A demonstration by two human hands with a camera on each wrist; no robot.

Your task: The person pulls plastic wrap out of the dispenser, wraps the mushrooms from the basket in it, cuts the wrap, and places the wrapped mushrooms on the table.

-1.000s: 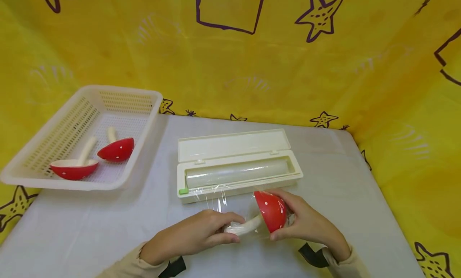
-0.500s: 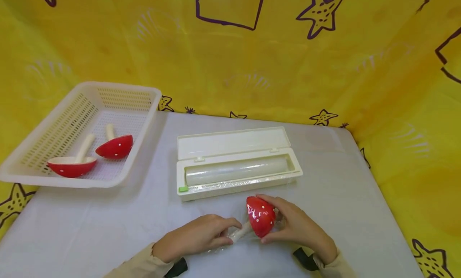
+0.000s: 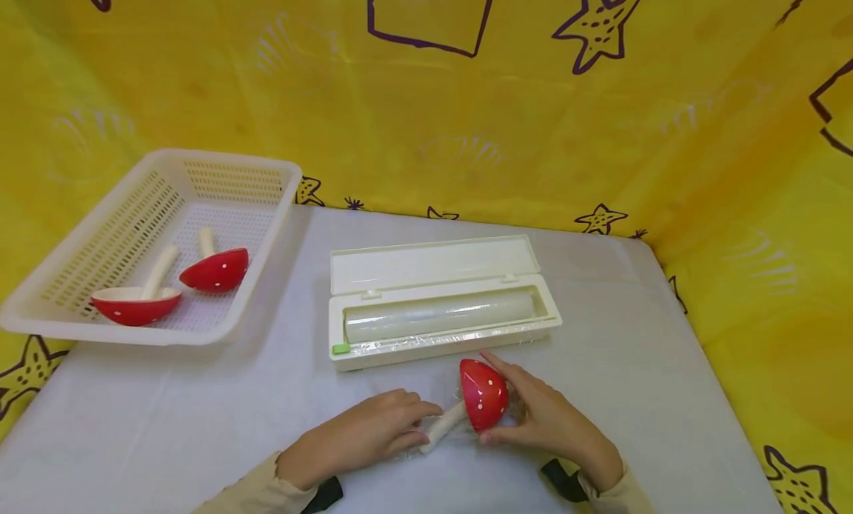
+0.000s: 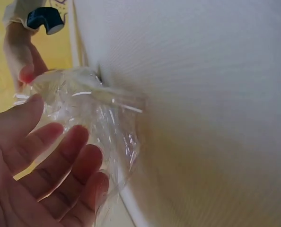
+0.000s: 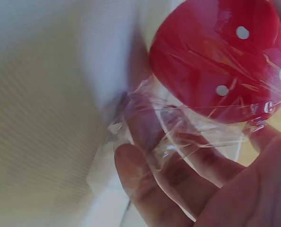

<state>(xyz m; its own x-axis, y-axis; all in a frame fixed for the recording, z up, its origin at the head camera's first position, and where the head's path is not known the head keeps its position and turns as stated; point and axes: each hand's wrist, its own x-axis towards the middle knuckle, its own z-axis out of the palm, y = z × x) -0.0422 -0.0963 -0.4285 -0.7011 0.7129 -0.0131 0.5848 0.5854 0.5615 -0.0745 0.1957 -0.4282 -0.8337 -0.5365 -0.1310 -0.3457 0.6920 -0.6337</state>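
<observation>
A toy mushroom (image 3: pixel 483 395), with a white-dotted red cap and pale stem, lies between my two hands in clear plastic wrap. My right hand (image 3: pixel 543 414) grips the cap, with its thumb low and its fingers behind. At the stem end, thumb and index finger of my left hand (image 3: pixel 363 432) sit on either side of the stem. Crinkled plastic wrap (image 4: pixel 114 127) spreads past the left fingertips in the left wrist view. The right wrist view shows film stretched over the cap (image 5: pixel 216 61) and loose film across the right fingers.
Behind the hands stands an open cling film box (image 3: pixel 436 344) with a film roll (image 3: pixel 440 315) inside and a green tab at its left corner. A white basket (image 3: pixel 266 269) at left holds two more toy mushrooms (image 3: pixel 215 271). A yellow patterned cloth (image 3: pixel 426 114) surrounds the table.
The film that stretched from the box to the toy mushroom no longer spans the gap. Both hands have come lower and the mushroom has tilted, its stem end now pointing down toward the left.
</observation>
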